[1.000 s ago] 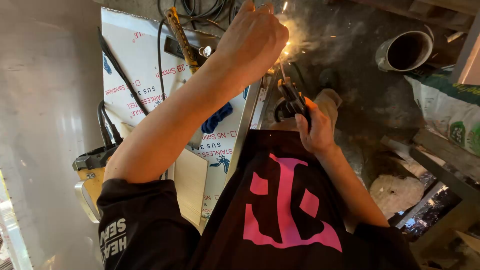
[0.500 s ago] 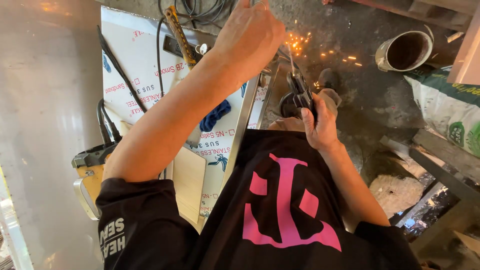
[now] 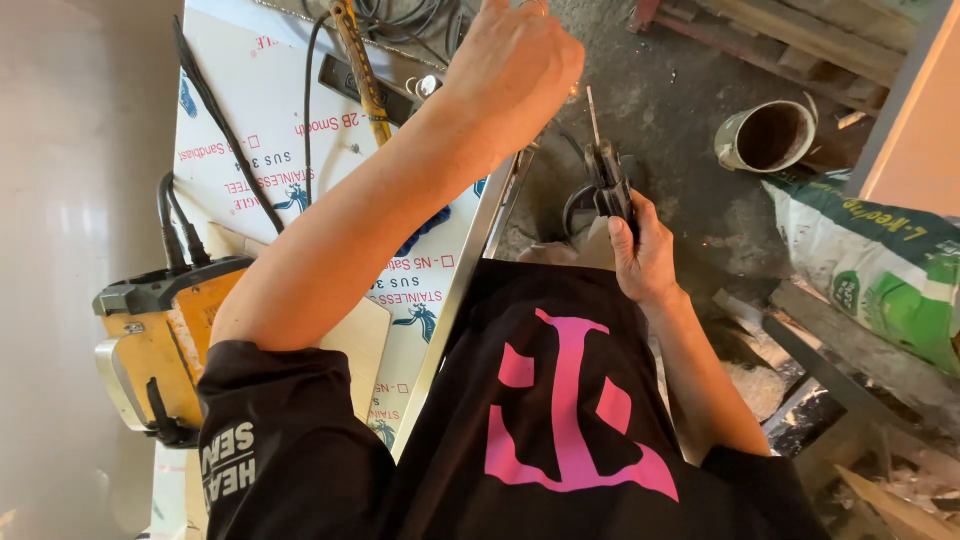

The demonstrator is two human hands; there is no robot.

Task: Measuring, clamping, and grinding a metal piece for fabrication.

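Presently: left hand (image 3: 515,60) reaching forward, clenching over the sheet (image 3: 290,150) edge; whether it is holding anything I cannot tell. Right hand (image 3: 640,255), fingers (image 3: 628,215) grasping the electrode holder (image 3: 605,180), rod pointing up, beside the sheet's rim, open floor (image 3: 690,110) lying beyond. Sparks seen earlier are gone.

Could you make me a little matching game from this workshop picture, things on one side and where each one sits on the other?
Things:
1. welding electrode holder
2. yellow welding machine
3. round tin can
4. green and white sack

Places:
A. on the dirty floor, upper right
B. in the right hand
C. at the right edge, lying on wooden planks
D. at the left, with black cables plugged in

Pairs: 1-B, 2-D, 3-A, 4-C
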